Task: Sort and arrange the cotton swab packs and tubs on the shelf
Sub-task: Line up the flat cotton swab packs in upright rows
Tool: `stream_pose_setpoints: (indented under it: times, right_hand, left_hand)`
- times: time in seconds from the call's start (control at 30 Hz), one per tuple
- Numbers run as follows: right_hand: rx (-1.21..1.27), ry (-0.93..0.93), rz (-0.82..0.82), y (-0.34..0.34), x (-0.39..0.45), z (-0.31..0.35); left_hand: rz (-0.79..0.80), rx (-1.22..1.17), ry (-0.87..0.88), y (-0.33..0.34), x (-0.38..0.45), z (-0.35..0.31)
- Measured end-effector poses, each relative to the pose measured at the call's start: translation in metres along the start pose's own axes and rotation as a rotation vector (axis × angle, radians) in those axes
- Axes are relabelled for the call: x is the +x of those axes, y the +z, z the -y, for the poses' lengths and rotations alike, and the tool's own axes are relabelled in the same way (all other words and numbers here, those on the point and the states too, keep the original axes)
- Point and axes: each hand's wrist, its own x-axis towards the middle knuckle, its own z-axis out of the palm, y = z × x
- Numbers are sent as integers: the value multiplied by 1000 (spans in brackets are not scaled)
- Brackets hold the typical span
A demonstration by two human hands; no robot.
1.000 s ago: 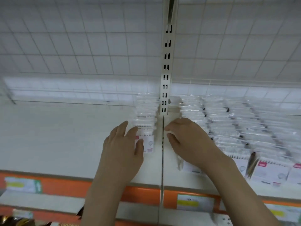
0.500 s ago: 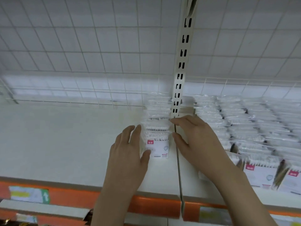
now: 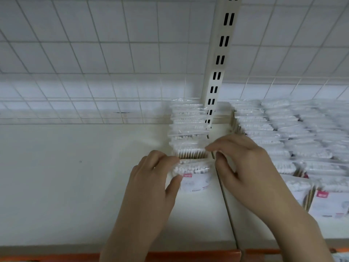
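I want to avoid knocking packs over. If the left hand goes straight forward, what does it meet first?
Probably the left hand meets the standing row of swab packs behind the front pack it holds; depth unclear.

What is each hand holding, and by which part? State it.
The left hand grips the front cotton swab pack by its left edge, thumb on the label face. The right hand touches that pack's upper right corner; whether it grips cannot be told.

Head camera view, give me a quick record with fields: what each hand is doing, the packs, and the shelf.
left hand: grips the left end of the front pack
right hand: fingers curled at the pack's right end; contact unclear
single row: packs lined behind the front pack
right section: several rows of packs
shelf: white, orange front edge
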Motion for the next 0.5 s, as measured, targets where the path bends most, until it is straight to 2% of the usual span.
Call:
stream_pose_setpoints:
  times: [0.13,0.23,0.5]
  right_hand:
    - [-74,3,-11,5,14,0]
    - [-142,-16,63,8,26,3]
    - [-139,11,223,15,39,5]
  left_hand:
    - [16,-31,10,-1,1,1]
    - [18,-31,26,-2,2,0]
    - [66,-40,23,-4,1,1]
